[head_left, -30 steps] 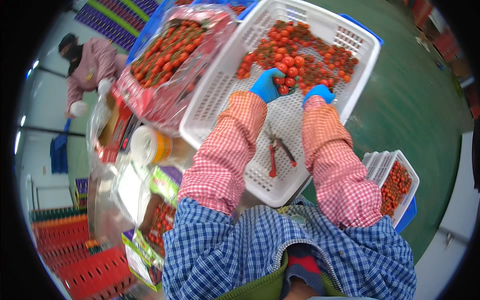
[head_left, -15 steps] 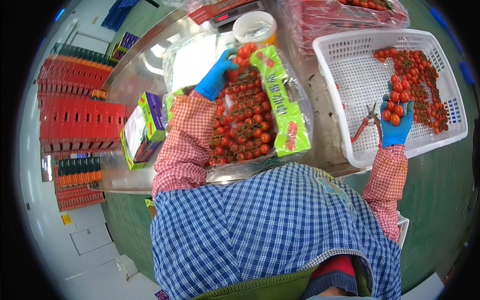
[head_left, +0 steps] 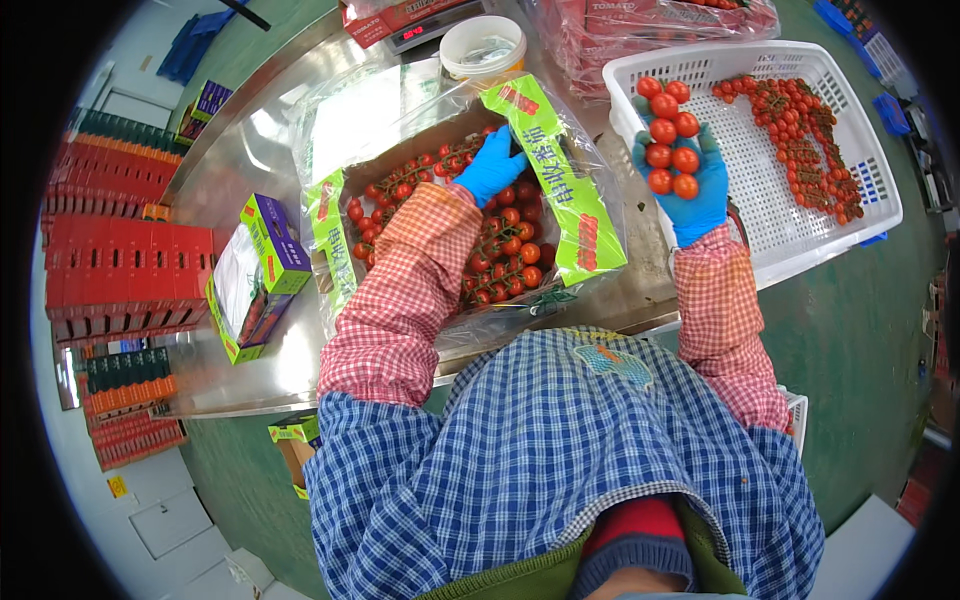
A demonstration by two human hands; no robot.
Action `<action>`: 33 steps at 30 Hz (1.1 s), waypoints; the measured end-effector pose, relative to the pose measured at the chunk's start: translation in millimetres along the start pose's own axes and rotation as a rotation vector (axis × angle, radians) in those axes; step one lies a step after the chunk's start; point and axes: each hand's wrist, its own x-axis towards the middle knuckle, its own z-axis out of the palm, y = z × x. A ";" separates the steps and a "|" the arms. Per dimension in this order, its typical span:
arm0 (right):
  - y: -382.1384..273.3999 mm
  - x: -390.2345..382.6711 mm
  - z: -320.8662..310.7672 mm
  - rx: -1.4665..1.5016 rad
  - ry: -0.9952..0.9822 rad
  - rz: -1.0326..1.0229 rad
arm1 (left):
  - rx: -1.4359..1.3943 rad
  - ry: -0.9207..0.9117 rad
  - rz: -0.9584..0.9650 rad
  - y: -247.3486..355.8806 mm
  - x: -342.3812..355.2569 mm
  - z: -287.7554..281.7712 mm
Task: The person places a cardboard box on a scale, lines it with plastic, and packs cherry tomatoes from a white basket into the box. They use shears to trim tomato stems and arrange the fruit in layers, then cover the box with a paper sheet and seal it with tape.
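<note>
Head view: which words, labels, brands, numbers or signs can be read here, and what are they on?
Wording and figures aren't copied here, only where they stand:
Large dark characters: open green-edged carton
White lettering: plastic-wrapped red cartons
Lit red digits: display panel
Green-and-purple box: print too small to read
Yellow wall sign: too small to read

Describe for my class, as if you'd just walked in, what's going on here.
A blue-gloved person is handling tomatoes at a metal table. The right hand holds a bunch of red tomatoes by the left side of a white crate. The left hand reaches into an open, green-edged box, which holds tomatoes. More tomatoes lie in the crate.
</note>
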 end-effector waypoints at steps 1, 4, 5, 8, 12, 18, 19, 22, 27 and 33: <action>2.0 -1.5 4.9 -0.009 -0.014 0.059 | -0.055 0.005 -0.172 -0.2 3.9 -2.3; 9.8 0.0 10.5 -0.082 0.062 0.073 | 0.148 -0.050 -0.334 11.7 -3.5 -13.0; 11.7 3.3 10.7 -0.080 0.064 0.036 | 0.317 -0.042 -0.417 17.5 -6.8 -15.3; 10.1 13.6 14.2 -0.237 0.083 -0.052 | 0.329 -0.173 -0.255 25.9 1.9 0.5; 7.0 29.4 30.9 -0.428 0.051 0.080 | 0.522 -0.005 -0.242 14.3 16.2 45.1; 30.2 66.8 43.3 -0.748 -0.007 -0.027 | 0.665 -0.409 -0.123 45.4 16.0 79.2; 32.3 73.8 40.3 -0.836 0.026 -0.005 | 0.641 -0.351 -0.119 57.3 13.9 70.4; 33.6 85.1 27.1 -1.286 -0.141 0.007 | 0.394 -0.123 -0.277 85.9 6.9 36.4; 32.2 86.4 13.7 -1.618 -0.125 -0.022 | 0.845 -0.526 -0.072 77.1 -29.3 38.5; 35.2 81.3 17.7 -1.641 -0.196 0.009 | 0.917 -0.329 0.006 47.0 -38.3 69.4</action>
